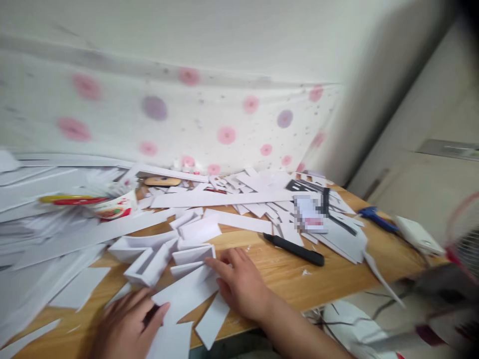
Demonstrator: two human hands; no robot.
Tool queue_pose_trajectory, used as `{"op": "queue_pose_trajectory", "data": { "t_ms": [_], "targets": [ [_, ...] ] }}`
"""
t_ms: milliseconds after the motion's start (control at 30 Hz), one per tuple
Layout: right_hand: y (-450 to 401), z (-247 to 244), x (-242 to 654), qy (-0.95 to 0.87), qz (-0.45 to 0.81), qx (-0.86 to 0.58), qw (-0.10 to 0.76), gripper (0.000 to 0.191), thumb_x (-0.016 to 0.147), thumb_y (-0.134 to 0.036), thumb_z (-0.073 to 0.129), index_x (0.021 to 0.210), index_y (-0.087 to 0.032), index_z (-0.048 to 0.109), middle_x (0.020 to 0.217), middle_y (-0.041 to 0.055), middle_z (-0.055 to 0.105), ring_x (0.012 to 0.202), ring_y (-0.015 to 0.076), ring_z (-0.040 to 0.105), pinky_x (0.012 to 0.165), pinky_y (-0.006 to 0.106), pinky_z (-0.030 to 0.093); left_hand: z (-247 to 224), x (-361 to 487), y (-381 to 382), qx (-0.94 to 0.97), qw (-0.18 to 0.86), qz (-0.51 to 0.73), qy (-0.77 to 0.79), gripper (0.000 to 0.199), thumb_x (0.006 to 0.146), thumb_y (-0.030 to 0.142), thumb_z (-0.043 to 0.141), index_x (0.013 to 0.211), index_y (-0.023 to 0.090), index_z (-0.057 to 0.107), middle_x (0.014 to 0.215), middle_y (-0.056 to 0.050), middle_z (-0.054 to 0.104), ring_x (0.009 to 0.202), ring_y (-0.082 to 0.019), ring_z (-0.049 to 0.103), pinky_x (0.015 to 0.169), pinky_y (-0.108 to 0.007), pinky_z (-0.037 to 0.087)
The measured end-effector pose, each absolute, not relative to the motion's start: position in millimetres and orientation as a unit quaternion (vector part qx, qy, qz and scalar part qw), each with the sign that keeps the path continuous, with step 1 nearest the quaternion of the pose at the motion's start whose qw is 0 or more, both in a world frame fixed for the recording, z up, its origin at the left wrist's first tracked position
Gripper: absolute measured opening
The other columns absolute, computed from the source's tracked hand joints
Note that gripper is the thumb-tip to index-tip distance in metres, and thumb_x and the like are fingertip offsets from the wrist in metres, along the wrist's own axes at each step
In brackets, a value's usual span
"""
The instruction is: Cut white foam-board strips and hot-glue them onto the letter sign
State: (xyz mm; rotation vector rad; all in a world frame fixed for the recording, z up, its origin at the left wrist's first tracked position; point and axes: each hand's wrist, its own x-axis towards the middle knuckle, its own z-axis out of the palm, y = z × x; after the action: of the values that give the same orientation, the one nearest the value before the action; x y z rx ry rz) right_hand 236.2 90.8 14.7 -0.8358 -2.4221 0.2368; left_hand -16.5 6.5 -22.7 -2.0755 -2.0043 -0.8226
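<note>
Right hand (pixel 241 284): fingers loosely spread, index stretched out, thumb apart below. Left hand (pixel 129 321): thumb away from the curled fingers; cannot tell whether it pinches the flat sheet (pixel 187 296) between the hands.

Folded white card (pixel 192 256) sits at the right index fingertip, touching, ahead of the left hand. Narrow, zigzag, walls on edge; plain, creases crisp.

Against its left side, another folded piece (pixel 151 262), channel-shaped. Loose strip (pixel 212 321) just below the right hand. Black cutter-like tool (pixel 294 248) to the right, on bare wooden table (pixel 333 276).

Farther: paper bowl (pixel 118 207) with red and yellow handles (pixel 80 200), left; heaped offcuts (pixel 258 187) crowd the back; blurred-out phone-like object (pixel 310 214) and blue-handled tool (pixel 377 219), right. Flowered cloth (pixel 202 109) behind.
</note>
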Motion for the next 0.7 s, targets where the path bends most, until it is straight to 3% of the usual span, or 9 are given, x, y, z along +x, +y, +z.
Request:
{"op": "queue_pose_trajectory", "data": {
  "t_ms": [100,333,533,700],
  "targets": [
    [90,12,237,-0.905,0.095,-0.301,0.284,0.061,0.078,-0.004,0.052,0.135,-0.027,0.047,0.108,0.0084,0.054,0.095,0.0223,0.049,0.085,0.040,0.045,-10,-6,2,-0.687,0.069,-0.244,-0.681,0.028,0.083,0.040,0.055,0.062,0.023,0.064,0.084,-0.002,0.068,0.078,-0.022,0.060,0.074,-0.038,0.042],
    [91,8,237,-0.911,0.085,-0.278,0.292,0.057,0.081,-0.002,0.050,0.135,-0.023,0.048,0.106,0.0112,0.053,0.095,0.0241,0.051,0.083,0.043,0.049,-1,3,-4,-0.673,0.025,-0.210,-0.708,0.022,0.086,0.027,0.052,0.066,0.021,0.061,0.081,-0.002,0.065,0.081,-0.021,0.057,0.077,-0.038,0.040],
    [92,7,238,-0.909,0.089,-0.280,0.296,0.059,0.081,-0.002,0.050,0.136,-0.025,0.046,0.105,0.0103,0.053,0.093,0.0236,0.050,0.082,0.043,0.049,-2,2,-4,-0.672,0.039,-0.220,-0.706,0.023,0.086,0.029,0.051,0.066,0.022,0.062,0.082,-0.003,0.066,0.081,-0.021,0.058,0.077,-0.037,0.041],
    [90,12,238,-0.904,0.099,-0.278,0.309,0.060,0.079,-0.005,0.052,0.135,-0.025,0.047,0.107,0.0086,0.053,0.094,0.0226,0.049,0.084,0.041,0.046,-3,-3,-3,-0.673,0.060,-0.239,-0.698,0.033,0.084,0.041,0.050,0.058,0.023,0.061,0.083,-0.004,0.069,0.079,-0.022,0.060,0.076,-0.037,0.043]
  ]
}}
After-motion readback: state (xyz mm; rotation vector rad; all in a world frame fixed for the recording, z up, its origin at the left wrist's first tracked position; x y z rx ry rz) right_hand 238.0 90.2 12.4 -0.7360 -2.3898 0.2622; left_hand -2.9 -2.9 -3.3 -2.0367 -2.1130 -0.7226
